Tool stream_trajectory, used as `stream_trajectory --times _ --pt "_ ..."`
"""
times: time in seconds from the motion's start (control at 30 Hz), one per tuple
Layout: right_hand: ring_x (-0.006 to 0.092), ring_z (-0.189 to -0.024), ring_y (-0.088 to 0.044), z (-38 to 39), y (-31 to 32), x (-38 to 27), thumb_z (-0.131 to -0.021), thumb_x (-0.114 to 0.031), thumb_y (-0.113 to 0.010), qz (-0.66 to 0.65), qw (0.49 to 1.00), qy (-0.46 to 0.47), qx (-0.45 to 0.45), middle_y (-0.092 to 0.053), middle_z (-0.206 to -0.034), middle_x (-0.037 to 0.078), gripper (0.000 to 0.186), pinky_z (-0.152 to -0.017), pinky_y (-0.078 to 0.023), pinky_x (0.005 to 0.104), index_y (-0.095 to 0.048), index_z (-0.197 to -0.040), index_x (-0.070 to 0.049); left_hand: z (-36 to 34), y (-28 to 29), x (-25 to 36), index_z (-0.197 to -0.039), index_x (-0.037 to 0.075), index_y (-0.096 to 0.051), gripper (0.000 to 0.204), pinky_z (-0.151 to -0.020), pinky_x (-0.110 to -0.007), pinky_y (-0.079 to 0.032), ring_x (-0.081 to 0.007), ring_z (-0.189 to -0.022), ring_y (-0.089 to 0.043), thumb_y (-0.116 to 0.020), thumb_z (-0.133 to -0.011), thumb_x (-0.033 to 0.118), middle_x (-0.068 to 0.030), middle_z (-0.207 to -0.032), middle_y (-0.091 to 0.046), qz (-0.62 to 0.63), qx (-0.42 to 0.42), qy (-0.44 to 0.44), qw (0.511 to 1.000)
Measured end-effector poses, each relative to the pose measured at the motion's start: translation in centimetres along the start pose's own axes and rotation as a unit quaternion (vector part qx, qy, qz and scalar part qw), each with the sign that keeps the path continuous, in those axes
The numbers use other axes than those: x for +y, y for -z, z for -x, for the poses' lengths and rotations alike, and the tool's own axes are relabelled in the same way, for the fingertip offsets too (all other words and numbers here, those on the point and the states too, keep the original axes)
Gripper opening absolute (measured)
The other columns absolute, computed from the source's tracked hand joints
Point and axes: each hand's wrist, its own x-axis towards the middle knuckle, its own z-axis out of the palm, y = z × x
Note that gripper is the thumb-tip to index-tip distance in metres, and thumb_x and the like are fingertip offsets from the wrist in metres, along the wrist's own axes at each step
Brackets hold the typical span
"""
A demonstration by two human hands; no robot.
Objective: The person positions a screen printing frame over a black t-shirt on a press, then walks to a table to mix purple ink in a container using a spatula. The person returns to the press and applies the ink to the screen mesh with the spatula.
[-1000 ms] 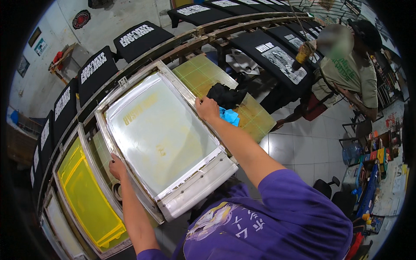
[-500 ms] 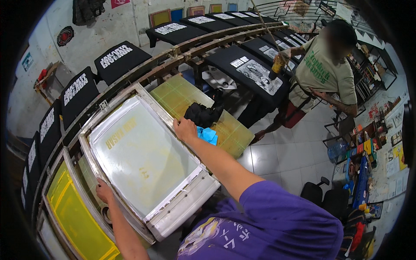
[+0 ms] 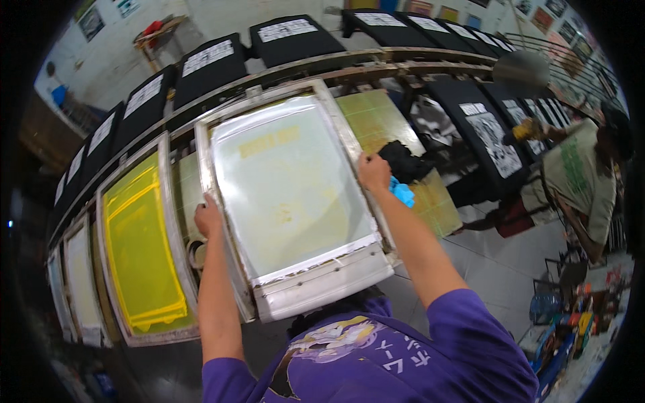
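Note:
A silkscreen frame (image 3: 334, 119) with pale mesh and white tape along its inner edges lies before me at a slight tilt. My left hand (image 3: 209, 216) has its fingers closed on the frame's left side rail. On the opposite rail my right hand (image 3: 374, 172) is closed too, knuckles up. Faint yellow lettering shows near the mesh's far end. Just beyond my right hand, a crumpled black cloth (image 3: 403, 160) and a blue cloth or paper (image 3: 402, 193) rest on a yellow-green board (image 3: 376, 121). A tape roll (image 3: 196, 252) sits beside my left forearm.
A bright yellow screen (image 3: 144, 248) lies to the left, with a paler screen (image 3: 84, 275) past it. Black printed shirts (image 3: 289, 35) line the rack's far side, and more (image 3: 494, 141) lie at right. Another person (image 3: 578, 168) stands there holding a yellowish tool. A water jug (image 3: 544, 307) is lower right.
My view has swung, so the screen now appears more upright and farther right. Both hands keep their places on its side rails. The other person appears farther right in the picture.

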Motion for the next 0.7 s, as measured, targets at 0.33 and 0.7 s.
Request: stream_trajectory --times 0.33,0.7 --pt "0.0462 -0.103 -0.066 -0.2 0.1 -0.1 -0.096 -0.050 -0.048 0.013 1.000 0.006 0.003 -0.071 -0.104 0.029 0.057 -0.093 -0.050 0.0533 -0.074 -0.106 0.000 1.5 1.6 1.6 -0.103 -0.005 -0.073 0.069 -0.089 -0.055 -0.051 -0.0453 -0.101 -0.066 -0.043 -0.099 0.057 -0.0264 -0.107 -0.071 0.013 0.005 0.009 1.000" --pt "0.0454 -0.105 -0.066 0.1 0.4 -0.2 -0.096 -0.049 -0.047 0.015 1.000 0.006 -0.001 -0.071 -0.106 0.027 0.056 -0.094 -0.050 0.0527 -0.074 -0.107 -0.002 1.9 2.6 2.3 -0.114 -0.008 -0.069 0.074 -0.100 -0.048 -0.047 -0.0444 -0.114 -0.062 -0.045 -0.097 0.060 -0.0293 -0.119 -0.067 0.039 -0.039 0.038 0.998"
